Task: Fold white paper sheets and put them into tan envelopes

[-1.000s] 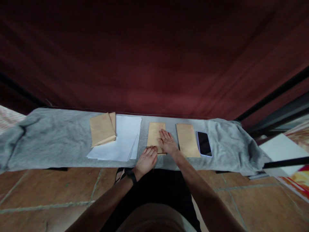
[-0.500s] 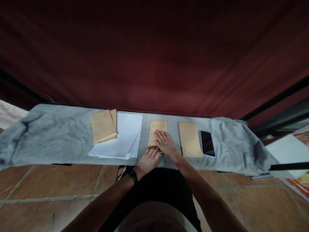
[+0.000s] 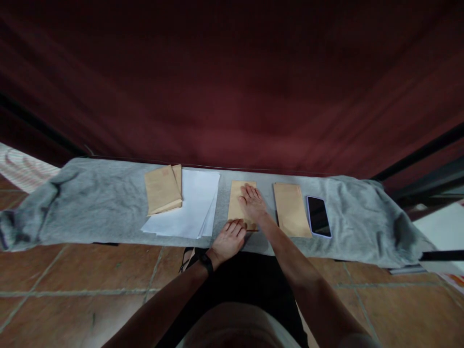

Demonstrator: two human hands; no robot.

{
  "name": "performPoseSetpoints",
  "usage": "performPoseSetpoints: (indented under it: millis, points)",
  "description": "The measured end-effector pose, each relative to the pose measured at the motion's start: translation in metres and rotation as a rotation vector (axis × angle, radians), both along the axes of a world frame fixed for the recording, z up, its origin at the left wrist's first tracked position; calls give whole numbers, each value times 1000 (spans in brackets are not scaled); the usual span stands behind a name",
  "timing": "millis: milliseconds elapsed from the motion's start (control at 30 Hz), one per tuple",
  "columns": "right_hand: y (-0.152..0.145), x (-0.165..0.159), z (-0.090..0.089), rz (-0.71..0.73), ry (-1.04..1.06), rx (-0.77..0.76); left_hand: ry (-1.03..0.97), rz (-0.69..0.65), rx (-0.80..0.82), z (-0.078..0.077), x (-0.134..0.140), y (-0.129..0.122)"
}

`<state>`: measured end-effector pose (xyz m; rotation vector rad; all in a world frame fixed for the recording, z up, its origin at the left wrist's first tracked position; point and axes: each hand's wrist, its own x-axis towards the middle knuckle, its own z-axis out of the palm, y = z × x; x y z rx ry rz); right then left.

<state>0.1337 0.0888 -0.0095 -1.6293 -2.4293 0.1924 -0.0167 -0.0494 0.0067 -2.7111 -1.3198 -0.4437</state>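
A brown paper envelope [image 3: 235, 202] lies lengthwise on the grey cloth in front of me. My right hand [image 3: 253, 203] rests flat on its upper right part, fingers stretched out and a little apart. At the envelope's near end lies my left hand [image 3: 230, 238], palm down with its fingertips over the edge; a dark band is on that wrist. Neither hand grips anything. To the right is a small stack of similar brown envelopes [image 3: 292, 210]. On the left, more brown envelopes [image 3: 163, 189] overlap a pile of white paper sheets [image 3: 194, 203].
A phone [image 3: 318, 216] with a pale purple edge lies right of the envelope stack. Grey cloth [image 3: 97, 203] covers the long narrow surface. Behind it rises a dark red panel [image 3: 232, 106]. Brown floor tiles [image 3: 119, 270] show below.
My right hand has slid away from me, up the envelope, and apart from my left hand. My left hand stays at the near end. The whole view has shifted slightly.
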Motion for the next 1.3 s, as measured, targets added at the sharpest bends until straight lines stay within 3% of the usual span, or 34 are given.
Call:
performPoseSetpoints:
  millis: [100, 567, 900, 1133, 1300]
  points:
    - [-1, -2, -3, -6, 28, 27, -3, -8, -18, 1, 0, 0]
    - [-43, -3, 1, 281, 17, -51, -60, 17, -24, 2, 0, 1]
    - [-70, 14, 0, 401, 125, -29, -60, 12, -26, 4, 0, 1]
    - [-101, 24, 4, 262, 299, -63, -153, 26, -44, 6, -2, 1]
    - [-127, 38, 11, 243, 269, 14, -223, 50, -103, 11, -3, 4]
